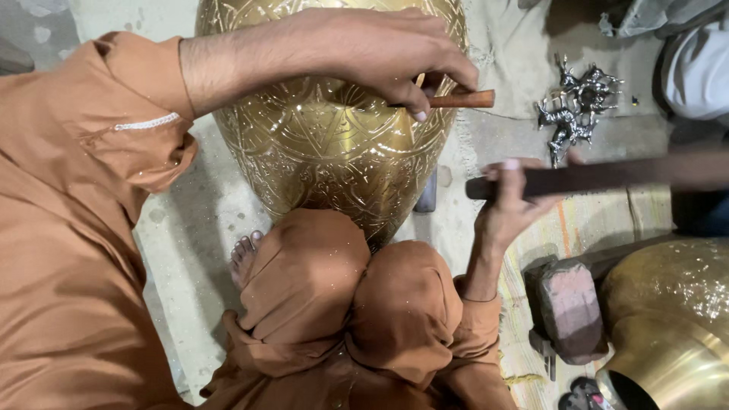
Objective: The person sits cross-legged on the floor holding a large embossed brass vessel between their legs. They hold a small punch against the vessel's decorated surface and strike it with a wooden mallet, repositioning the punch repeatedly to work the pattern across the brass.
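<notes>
The left hand (395, 57) pinches a wooden-handled chisel (459, 99) against the engraved brass vessel (326, 144) braced on the floor against the knees. The right hand (510, 199) grips a dark mallet (600, 176), blurred. Best to keep the chisel steady and the strikes light.

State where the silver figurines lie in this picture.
The silver figurines lie on the floor at upper right of the head view, right of the brass vessel and above the right hand.

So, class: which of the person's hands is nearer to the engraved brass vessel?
Left. The left hand rests on the brass vessel, gripping a small wooden-handled tool. The right hand is off to its side, holding a dark stick.
</notes>
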Tool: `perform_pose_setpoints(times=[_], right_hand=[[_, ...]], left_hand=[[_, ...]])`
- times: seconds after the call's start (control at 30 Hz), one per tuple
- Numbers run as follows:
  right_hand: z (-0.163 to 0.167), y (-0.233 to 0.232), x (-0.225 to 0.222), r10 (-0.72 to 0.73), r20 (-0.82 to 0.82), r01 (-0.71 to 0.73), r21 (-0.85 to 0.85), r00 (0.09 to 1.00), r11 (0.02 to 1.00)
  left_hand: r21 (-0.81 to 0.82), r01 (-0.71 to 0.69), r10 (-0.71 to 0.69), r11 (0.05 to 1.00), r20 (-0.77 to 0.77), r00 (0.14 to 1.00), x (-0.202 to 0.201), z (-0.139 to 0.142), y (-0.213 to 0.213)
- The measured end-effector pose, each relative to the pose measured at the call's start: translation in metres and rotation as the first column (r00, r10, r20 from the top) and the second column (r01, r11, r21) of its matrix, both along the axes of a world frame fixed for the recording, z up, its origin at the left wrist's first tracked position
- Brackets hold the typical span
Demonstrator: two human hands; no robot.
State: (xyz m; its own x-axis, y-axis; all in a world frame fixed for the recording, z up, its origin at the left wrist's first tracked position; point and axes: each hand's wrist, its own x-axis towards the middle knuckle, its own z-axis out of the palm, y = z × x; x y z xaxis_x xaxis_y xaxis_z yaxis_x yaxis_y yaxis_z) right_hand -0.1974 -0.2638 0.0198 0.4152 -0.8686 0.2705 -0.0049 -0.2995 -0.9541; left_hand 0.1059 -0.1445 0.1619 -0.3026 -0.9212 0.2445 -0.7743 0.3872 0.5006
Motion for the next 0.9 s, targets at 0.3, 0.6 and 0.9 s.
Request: perform_pose_setpoints(times=[0.3,0.6,0.9], right_hand=[[-0.002,0.032,0.005,-0.073,-0.15,0.0,-0.437,0.986,0.899],[-0.013,0.026,-0.015,-0.068,-0.251,-0.023,-0.343,0.966,0.939],[0.019,0.017,0.009,-0.035,-0.423,-0.122,-0.339,0.905,0.933]], left_hand=[[0.255,0.041,-0.058,0.966,0.058,0.997,0.002,0.005,-0.013],[0.334,-0.063,0.06,0.941,0.02,0.998,0.005,0.0,-0.008],[0.219,-0.076,0.081,0.973,-0.012,0.997,-0.004,0.003,0.001]])
